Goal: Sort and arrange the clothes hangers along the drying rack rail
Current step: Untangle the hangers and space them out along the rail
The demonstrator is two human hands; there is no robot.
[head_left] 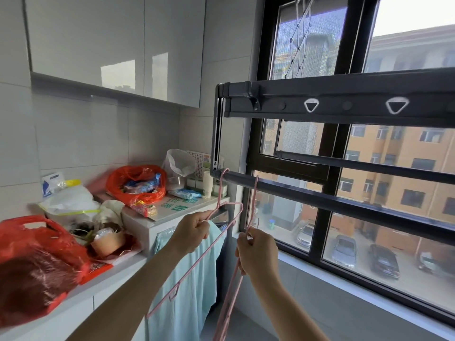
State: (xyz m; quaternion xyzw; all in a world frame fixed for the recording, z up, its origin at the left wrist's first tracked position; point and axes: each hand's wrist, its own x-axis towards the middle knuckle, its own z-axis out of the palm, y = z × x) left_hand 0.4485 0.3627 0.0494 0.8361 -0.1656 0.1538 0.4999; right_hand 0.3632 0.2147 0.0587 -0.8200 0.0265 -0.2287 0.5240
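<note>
Rail (344,203) overhead is carrying both hooks; my left hand (190,233) is gripping the left pink hanger (219,193), my right hand (258,249) pinching the right pink hanger (227,306).

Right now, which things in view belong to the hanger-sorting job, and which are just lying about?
Job: pink wire hanger in the left hand; second pink wire hanger in the right hand; dark metal drying-rack rail.
Lying about: near red plastic bag; far red plastic bag; pale blue cloth.

Pink hangers (222,210), dark grey rail (320,193), red bags (138,183)
</note>
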